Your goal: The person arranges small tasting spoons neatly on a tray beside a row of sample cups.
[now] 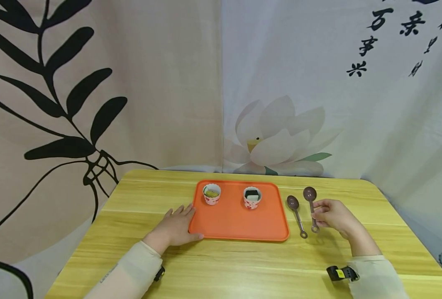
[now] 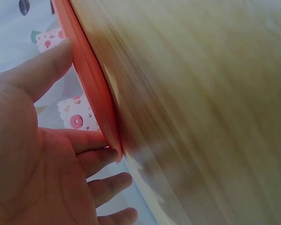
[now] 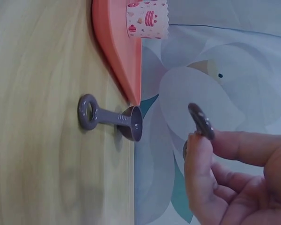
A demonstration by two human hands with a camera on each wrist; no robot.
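Observation:
My left hand lies at the left edge of the orange tray, its fingers stretched out and touching the rim. On the tray stand two small patterned paper cups: the left cup has something yellow-green in it, the right cup holds black and white pieces. To the right of the tray, my right hand pinches the handle of a brown measuring spoon between thumb and fingers. In the right wrist view the ring end of that handle sticks out past the fingertips. A second brown measuring spoon lies between the tray and that hand.
The wooden table carries everything. Its far edge meets a hanging cloth printed with leaves, a lotus and writing. A black strap device sits at the right wrist.

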